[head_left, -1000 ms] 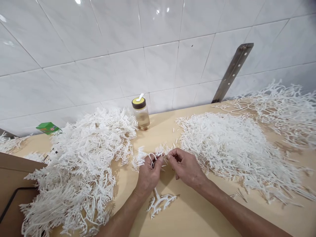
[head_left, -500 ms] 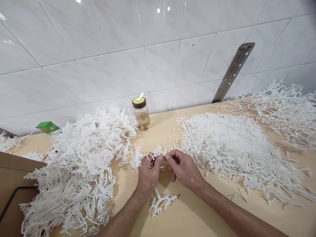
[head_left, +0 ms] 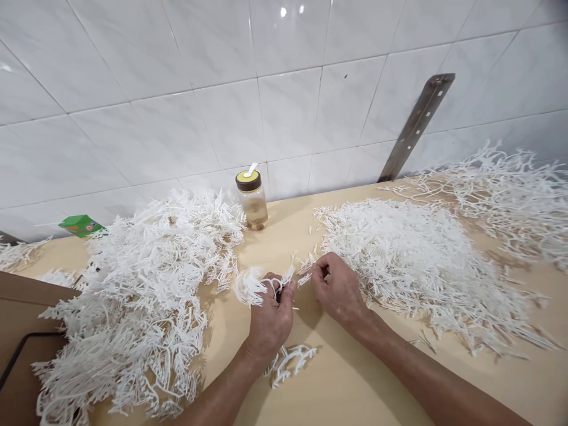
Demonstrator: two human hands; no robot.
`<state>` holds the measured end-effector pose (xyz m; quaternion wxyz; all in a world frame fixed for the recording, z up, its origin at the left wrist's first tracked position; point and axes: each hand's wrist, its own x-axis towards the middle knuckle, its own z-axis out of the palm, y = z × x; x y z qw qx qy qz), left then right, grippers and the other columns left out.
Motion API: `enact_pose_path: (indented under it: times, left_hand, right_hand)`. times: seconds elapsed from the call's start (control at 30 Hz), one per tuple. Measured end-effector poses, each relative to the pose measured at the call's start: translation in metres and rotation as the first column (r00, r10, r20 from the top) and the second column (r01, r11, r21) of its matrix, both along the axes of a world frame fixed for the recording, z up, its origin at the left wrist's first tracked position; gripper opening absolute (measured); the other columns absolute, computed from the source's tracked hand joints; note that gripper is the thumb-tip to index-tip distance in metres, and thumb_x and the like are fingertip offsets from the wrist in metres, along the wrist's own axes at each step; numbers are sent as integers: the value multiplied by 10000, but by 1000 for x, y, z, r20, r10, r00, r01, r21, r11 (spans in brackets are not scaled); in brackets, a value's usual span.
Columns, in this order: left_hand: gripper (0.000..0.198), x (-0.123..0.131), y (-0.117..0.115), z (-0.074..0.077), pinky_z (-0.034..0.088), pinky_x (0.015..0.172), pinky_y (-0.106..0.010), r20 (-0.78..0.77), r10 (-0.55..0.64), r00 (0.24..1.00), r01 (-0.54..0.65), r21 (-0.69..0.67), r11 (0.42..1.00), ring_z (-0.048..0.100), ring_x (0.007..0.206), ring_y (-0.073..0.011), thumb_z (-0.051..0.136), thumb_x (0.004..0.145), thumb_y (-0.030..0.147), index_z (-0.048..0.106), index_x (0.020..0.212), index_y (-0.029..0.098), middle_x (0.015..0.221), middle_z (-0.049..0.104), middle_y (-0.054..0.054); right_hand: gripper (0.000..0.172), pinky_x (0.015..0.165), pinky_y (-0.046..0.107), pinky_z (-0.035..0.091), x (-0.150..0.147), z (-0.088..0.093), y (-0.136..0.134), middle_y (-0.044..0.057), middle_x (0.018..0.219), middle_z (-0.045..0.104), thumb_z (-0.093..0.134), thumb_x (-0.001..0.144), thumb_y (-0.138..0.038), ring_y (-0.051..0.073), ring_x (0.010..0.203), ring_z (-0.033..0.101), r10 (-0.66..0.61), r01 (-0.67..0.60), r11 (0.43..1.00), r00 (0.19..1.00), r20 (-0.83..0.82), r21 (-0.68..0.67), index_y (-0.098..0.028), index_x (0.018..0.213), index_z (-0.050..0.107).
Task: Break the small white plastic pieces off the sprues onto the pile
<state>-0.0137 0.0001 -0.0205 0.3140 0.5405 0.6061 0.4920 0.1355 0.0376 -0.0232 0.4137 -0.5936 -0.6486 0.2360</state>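
Sprigs (head_left: 254, 289), white and branching, are pinched in the left hand (head_left: 272, 313); the right hand (head_left: 341, 290) curls inward, grasp indiscernible.

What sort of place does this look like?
Probably a small workshop or handwork room: a tan table along a tiled wall, with a left heap and a right heap of thin white pieces.

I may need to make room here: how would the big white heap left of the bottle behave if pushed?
The white heap would probably be light for its bulk, being thin strands with gaps between them. It would likely drag along in clumps, as their branching ends overlap and look tangled. They may flex, since some near its lower edge lie curved.
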Motion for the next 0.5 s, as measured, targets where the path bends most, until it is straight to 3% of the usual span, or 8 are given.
enact_pose_path:
  times: [0.17,0.3,0.5]
  left_hand:
    - [362,0,3,1,362,566,-231,32,37,999,-37,-14,999,438,581,-112,616,864,436,488,631,191,590,442,39]
    - [350,-2,6,5,386,563,-235,100,52,994,-51,-11,999,485,603,-130,652,821,491,570,664,190,596,500,22]
    - [315,-5,6,3,420,563,-262,195,37,980,-33,-26,999,536,644,-175,741,743,484,617,642,213,583,541,-11]
  right_hand:
    - [99,508,264,463,8,2,3,-17,626,582,535,838,-303,142,501,570,21,-31,992,996,-82,-122,-221,784,524]
    - [148,429,242,455,9,10,0,-43,600,586,561,842,-363,119,395,559,20,-54,971,989,-148,-233,-215,852,571]
    - [341,350,217,436,6,19,-6,-48,627,588,585,853,-513,91,324,525,208,-379,849,880,-428,-368,-180,919,613]
